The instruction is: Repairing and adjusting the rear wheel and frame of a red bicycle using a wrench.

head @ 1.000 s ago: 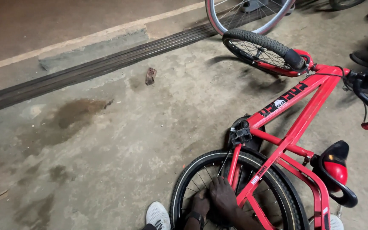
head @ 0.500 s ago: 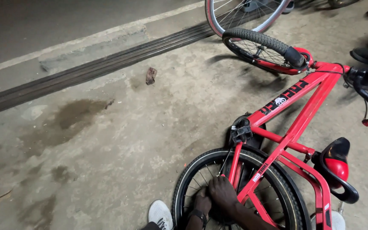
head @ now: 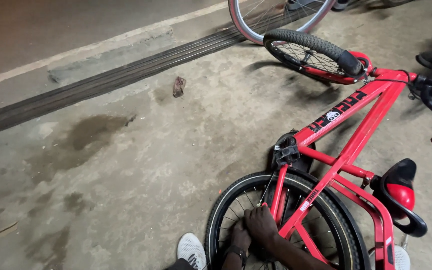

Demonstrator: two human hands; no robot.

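A red bicycle (head: 346, 150) is laid on the concrete floor (head: 126, 165); its rear wheel (head: 281, 225) is gripped at the hub by both hands, right (head: 262, 223) over left (head: 239, 235).

Single head view — looks steeply down, close over the red bicycle (head: 346, 150).

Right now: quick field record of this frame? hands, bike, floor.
left hand: at the rear wheel's spokes, wears a dark wristband
right hand: on the spokes near the hub; grip cannot be told
rear wheel: black tyre, nearest the camera
bike: red frame, lying on its side
saddle: black and red
floor: concrete, dark stains
shoe: white, beside the tyre
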